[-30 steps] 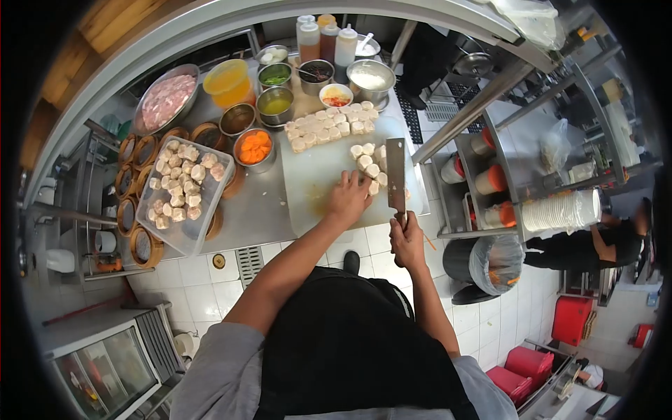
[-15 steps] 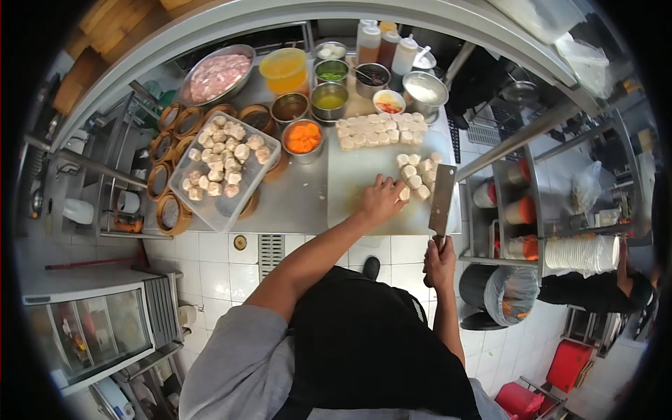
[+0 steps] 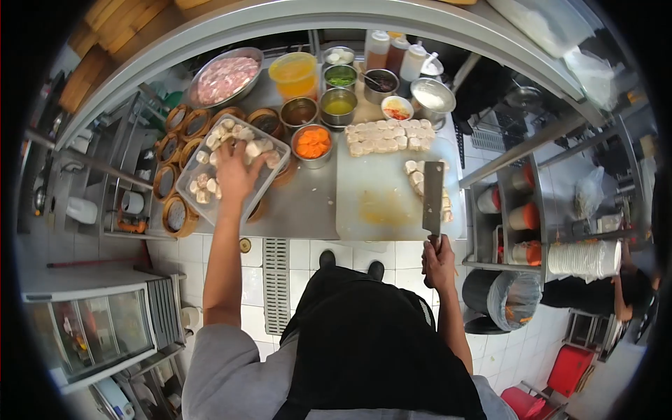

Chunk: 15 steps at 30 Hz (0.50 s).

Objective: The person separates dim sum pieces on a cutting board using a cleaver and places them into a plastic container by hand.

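My left hand is inside the clear plastic box, its fingers spread over pale round dumplings. Whether a piece lies under the palm is hidden. My right hand grips the handle of a cleaver, whose broad blade points away from me over the right part of the white cutting board. Small pale pieces lie beside and partly behind the blade. A block of close-set pale pieces sits at the board's far edge. A yellowish wet stain marks the board's middle.
Bamboo steamers surround the box. Behind stand a bowl of raw meat, a yellow tub, a bowl of orange slices and sauce bottles. Another person stands at the far right, near a lined bin.
My left hand has moved from the pieces on the board leftward into the plastic box, and its fingers have spread. My right hand still holds the cleaver. The view has shifted.
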Each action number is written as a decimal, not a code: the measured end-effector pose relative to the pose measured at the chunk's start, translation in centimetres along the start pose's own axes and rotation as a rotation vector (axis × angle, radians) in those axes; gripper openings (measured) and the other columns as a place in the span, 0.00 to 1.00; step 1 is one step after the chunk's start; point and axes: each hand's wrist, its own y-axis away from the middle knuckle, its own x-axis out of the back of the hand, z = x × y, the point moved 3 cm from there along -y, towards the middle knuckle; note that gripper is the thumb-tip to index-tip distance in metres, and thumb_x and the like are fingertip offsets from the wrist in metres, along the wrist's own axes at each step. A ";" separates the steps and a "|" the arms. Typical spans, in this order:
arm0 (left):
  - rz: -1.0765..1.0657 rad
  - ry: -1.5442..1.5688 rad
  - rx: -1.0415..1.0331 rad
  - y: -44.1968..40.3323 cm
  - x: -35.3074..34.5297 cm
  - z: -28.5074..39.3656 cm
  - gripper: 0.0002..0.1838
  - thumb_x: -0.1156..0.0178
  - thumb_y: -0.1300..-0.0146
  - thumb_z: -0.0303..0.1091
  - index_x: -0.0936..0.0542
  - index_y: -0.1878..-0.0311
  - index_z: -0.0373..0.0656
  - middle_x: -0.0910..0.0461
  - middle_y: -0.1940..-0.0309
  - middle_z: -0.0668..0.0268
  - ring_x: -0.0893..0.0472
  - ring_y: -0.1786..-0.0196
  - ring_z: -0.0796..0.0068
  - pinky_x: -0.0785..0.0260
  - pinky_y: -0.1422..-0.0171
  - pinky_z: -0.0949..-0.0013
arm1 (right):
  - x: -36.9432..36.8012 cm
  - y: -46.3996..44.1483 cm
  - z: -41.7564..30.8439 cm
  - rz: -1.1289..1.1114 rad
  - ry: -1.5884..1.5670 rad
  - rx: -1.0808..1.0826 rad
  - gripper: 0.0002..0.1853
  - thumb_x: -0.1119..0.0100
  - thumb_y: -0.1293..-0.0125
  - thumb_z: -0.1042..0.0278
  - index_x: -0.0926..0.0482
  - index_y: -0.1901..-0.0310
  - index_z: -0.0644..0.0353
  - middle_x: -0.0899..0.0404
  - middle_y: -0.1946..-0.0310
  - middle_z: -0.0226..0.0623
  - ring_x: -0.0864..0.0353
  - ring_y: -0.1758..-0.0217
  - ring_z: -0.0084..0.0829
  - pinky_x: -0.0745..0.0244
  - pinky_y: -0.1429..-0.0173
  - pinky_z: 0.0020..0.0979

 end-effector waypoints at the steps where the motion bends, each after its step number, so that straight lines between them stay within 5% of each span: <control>1: 0.033 -0.103 -0.066 0.2 -0.2 -0.8 0.30 0.28 0.32 0.54 0.19 0.40 0.37 0.20 0.39 0.44 0.22 0.37 0.38 0.27 0.36 0.43 | -0.2 0.0 0.0 0.009 0.023 -0.024 0.10 0.41 0.19 0.67 0.26 0.43 0.62 0.24 0.76 0.30 0.28 0.82 0.20 0.29 0.78 0.28; 3: 0.050 -0.097 -0.090 -0.3 -1.1 2.4 0.29 0.29 0.31 0.44 0.20 0.34 0.37 0.24 0.30 0.42 0.25 0.29 0.39 0.32 0.26 0.44 | 0.1 0.2 -0.2 0.037 0.089 -0.039 0.14 0.41 0.19 0.65 0.26 0.39 0.62 0.22 0.76 0.33 0.25 0.81 0.23 0.27 0.76 0.31; 8: -0.571 0.901 -0.171 2.4 -10.6 19.5 0.30 0.32 0.36 0.25 0.23 0.29 0.39 0.27 0.25 0.48 0.31 0.22 0.41 0.36 0.18 0.47 | 1.2 1.7 -0.4 0.124 0.158 -0.013 0.15 0.40 0.19 0.64 0.26 0.39 0.62 0.18 0.75 0.40 0.21 0.80 0.28 0.24 0.73 0.35; 10: -0.584 0.894 -0.534 2.8 -13.4 26.4 0.34 0.29 0.35 0.29 0.25 0.24 0.41 0.30 0.22 0.50 0.32 0.19 0.45 0.38 0.16 0.45 | 1.8 2.4 -0.5 0.145 0.179 -0.062 0.16 0.39 0.19 0.63 0.26 0.40 0.64 0.17 0.74 0.42 0.18 0.78 0.33 0.22 0.70 0.38; 15: -0.572 0.700 -0.625 4.7 -16.4 32.3 0.33 0.26 0.38 0.35 0.21 0.29 0.47 0.35 0.21 0.51 0.36 0.19 0.45 0.36 0.20 0.42 | 2.8 4.2 -0.3 0.213 0.245 -0.027 0.14 0.39 0.20 0.64 0.26 0.44 0.65 0.17 0.74 0.45 0.15 0.73 0.41 0.21 0.64 0.43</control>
